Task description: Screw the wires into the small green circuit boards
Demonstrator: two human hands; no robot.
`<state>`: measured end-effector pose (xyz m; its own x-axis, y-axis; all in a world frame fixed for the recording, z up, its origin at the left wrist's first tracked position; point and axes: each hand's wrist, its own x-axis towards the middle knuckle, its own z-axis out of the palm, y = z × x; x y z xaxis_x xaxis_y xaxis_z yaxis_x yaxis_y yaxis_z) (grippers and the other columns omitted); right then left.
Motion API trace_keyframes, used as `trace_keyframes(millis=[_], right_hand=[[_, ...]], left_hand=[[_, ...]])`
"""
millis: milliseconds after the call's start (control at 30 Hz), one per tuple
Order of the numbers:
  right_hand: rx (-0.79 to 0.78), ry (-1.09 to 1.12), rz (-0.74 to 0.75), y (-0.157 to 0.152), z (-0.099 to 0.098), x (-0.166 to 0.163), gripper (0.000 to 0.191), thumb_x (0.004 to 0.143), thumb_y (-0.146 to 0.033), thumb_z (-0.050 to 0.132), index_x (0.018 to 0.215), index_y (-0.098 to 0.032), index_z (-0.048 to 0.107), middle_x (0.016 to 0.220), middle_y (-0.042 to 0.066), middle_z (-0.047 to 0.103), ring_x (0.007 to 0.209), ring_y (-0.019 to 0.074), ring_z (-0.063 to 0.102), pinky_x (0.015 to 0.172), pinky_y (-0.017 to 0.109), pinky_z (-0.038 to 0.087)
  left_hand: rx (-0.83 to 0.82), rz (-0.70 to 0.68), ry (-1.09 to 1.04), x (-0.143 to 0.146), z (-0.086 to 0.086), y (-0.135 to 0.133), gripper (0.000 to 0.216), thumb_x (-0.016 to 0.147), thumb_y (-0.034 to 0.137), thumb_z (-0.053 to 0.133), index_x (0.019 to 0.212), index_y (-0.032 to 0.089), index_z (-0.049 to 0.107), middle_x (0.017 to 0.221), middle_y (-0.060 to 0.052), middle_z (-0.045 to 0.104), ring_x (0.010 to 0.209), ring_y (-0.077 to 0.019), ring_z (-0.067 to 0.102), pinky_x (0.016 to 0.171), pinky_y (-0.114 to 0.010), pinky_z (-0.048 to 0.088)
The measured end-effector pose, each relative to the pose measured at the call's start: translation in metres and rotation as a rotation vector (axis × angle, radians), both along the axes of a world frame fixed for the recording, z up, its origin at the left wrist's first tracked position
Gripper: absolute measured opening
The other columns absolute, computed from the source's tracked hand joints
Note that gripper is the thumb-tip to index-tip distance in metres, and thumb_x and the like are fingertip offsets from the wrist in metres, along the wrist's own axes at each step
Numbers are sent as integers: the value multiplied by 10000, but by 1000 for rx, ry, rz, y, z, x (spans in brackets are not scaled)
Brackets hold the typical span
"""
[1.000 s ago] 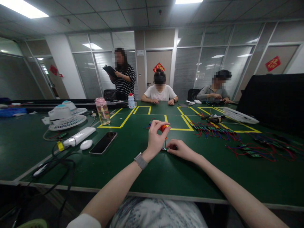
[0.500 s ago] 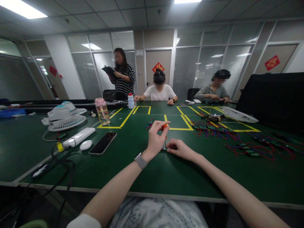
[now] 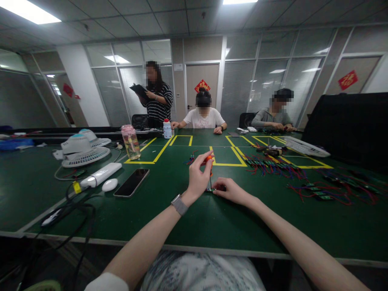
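Observation:
My left hand [image 3: 199, 176] grips the orange handle of a screwdriver [image 3: 209, 159], its index finger over the top end. The screwdriver stands upright, and its thin shaft runs down to a small circuit board [image 3: 209, 190] on the green table. Low beside it, my right hand [image 3: 228, 190] pinches the right end of that board between thumb and fingers. Those fingertips hide part of the board. Whether the screwdriver tip sits in a screw is too small to tell.
Several circuit boards with red and blue wires [image 3: 275, 165] lie to the right. A phone [image 3: 132, 182], a white power strip [image 3: 101, 174] and a pink-lided bottle [image 3: 131, 142] are on the left. Yellow tape [image 3: 230, 164] marks the table. Three people are beyond it.
My left fingers have shifted slightly around the screwdriver handle, the index finger drawing back to the left as if turned. My right hand and the board stay in place.

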<state>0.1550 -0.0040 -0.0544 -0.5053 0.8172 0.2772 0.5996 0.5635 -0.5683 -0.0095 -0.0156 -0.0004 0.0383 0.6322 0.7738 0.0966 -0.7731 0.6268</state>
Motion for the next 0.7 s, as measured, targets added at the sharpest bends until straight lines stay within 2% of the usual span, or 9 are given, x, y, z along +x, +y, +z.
trace_keyframes(millis=[100, 200, 300, 400, 500, 600, 700], right_hand=[[-4, 2, 1, 1, -1, 0, 152, 773, -231, 628, 881, -141, 686, 804, 45, 636, 705, 145, 567, 668, 271, 456], [-12, 6, 1, 0, 0, 0, 150, 771, -221, 626, 884, -141, 685, 808, 47, 637, 707, 147, 572, 669, 272, 457], [-12, 3, -3, -1, 0, 0, 150, 772, -218, 624, 887, -144, 686, 809, 46, 636, 709, 147, 572, 673, 273, 459], [-9, 6, 2, -1, 0, 0, 154, 780, -235, 623, 890, -149, 686, 815, 46, 638, 706, 144, 568, 674, 274, 462], [-6, 6, 6, -1, 0, 0, 152, 782, -238, 623, 889, -150, 686, 822, 47, 637, 711, 144, 567, 677, 274, 464], [-1, -4, 4, -1, 1, 0, 150, 781, -230, 622, 893, -151, 685, 823, 46, 633, 720, 144, 570, 683, 274, 464], [-4, -3, 4, -1, 1, 0, 146, 780, -226, 623, 891, -152, 682, 833, 47, 633, 729, 145, 573, 691, 275, 466]], left_hand=[[53, 76, 18, 0, 2, -3, 183, 877, 221, 577, 1032, 194, 669, 946, -46, 630, 860, -144, 603, 750, -249, 483], [82, 165, 32, -1, 5, -5, 109, 829, 232, 647, 922, 194, 690, 879, -24, 570, 811, -131, 567, 754, -247, 467], [47, 146, 47, -3, 4, -6, 194, 891, 266, 561, 1030, 211, 683, 960, -43, 559, 872, -139, 572, 801, -257, 472], [-8, 22, 56, -3, 1, -3, 321, 959, 257, 411, 1219, 223, 598, 1128, -71, 584, 963, -152, 600, 860, -279, 477], [-53, -47, 36, -2, -2, 0, 363, 969, 264, 390, 1304, 222, 525, 1193, -82, 607, 962, -158, 626, 862, -295, 489], [-31, -1, 31, -1, -2, 1, 321, 939, 264, 472, 1239, 218, 577, 1080, -69, 641, 898, -151, 626, 815, -280, 494], [41, 123, 44, -2, 0, -1, 202, 869, 252, 598, 1052, 206, 668, 890, -30, 606, 806, -136, 584, 760, -257, 479]])
